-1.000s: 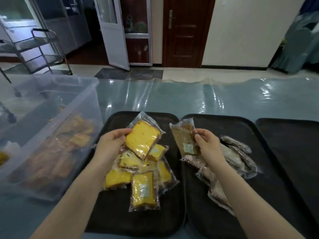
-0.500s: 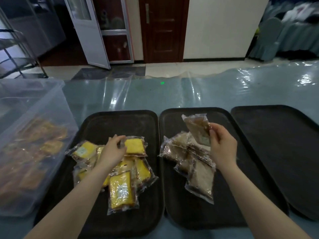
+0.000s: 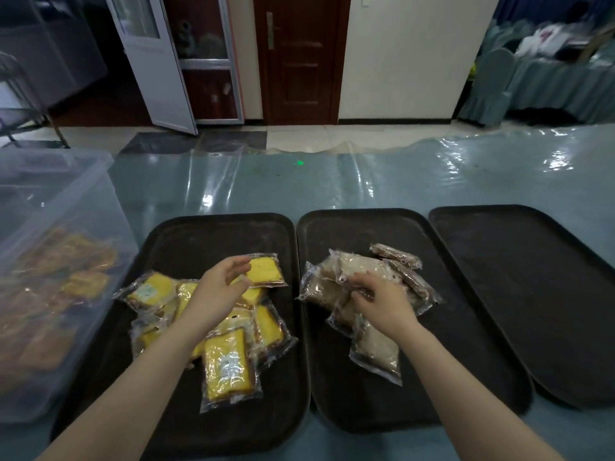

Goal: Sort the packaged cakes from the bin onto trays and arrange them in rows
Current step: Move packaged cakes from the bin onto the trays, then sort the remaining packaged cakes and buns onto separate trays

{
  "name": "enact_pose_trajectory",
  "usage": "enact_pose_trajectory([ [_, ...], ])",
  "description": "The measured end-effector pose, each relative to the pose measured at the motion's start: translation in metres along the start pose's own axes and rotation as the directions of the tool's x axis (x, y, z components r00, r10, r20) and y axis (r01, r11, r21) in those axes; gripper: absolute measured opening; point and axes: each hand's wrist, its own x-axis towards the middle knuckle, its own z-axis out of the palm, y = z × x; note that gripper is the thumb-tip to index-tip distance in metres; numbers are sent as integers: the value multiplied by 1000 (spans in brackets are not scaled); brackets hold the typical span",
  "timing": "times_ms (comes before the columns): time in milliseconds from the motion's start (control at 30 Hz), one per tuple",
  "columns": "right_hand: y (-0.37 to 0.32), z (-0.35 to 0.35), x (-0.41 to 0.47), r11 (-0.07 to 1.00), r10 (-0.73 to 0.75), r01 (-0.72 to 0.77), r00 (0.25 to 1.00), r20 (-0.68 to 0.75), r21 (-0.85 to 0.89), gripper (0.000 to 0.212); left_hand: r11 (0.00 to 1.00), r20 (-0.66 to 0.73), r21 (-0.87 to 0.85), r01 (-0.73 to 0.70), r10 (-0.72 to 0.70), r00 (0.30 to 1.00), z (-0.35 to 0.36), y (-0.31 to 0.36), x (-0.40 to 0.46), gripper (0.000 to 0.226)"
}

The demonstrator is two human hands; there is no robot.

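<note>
- Yellow packaged cakes are piled on left tray; pale brown packaged cakes are piled on middle tray
- Left hand is held over yellow pile, grip loosely spread, nothing clasped
- Right hand is laid on brown pile, grip curled; pinch cannot be told
- Right tray is seen bare
- Clear bin with more cakes is seen left on tabletop

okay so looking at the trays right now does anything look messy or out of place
Yes. The yellow cakes on the left tray and the brown cakes on the middle tray lie in overlapping heaps at odd angles, not rows. The right tray holds nothing. No packet looks torn.
</note>
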Motion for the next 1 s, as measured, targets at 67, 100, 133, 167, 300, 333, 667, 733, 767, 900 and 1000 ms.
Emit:
enact_pose_trajectory([
  [67,-19,4,4,1000,-3,2,1000,16,29,30,999,-3,-35,-23,22,1000,-13,8,-5,39],
  [100,-29,6,5,999,-6,5,1000,29,37,30,998,-11,-48,-47,46,999,-21,12,-8,39],
  [133,-41,8,7,999,-17,15,999,39,46,30,995,-24,-56,-77,76,997,-30,18,-11,38],
  [167,-53,11,8,998,-33,30,998,44,60,30,992,-39,-64,-108,106,994,-40,23,-15,37],
  [300,-110,25,14,987,-144,141,989,37,76,31,972,-79,-103,-213,205,975,-90,40,-31,37],
  [333,-128,29,15,982,-174,171,984,28,80,31,965,-84,-122,-233,224,971,-105,42,-35,37],
  [667,-321,115,29,892,-345,340,938,-39,297,27,925,-186,-173,-338,306,934,-300,-7,-70,41],
  [733,-354,135,32,883,-352,346,935,-41,316,26,937,-196,-147,-317,287,938,-338,-29,-71,40],
  [767,-369,145,34,878,-355,351,934,-49,326,26,943,-202,-138,-304,274,940,-356,-41,-71,40],
  [900,-416,181,38,876,-343,335,939,-42,347,29,968,-191,-80,-237,218,957,-420,-86,-68,38],
  [1000,-440,200,42,906,-319,305,948,1,295,28,982,-166,-23,-185,179,970,-455,-113,-60,37],
])
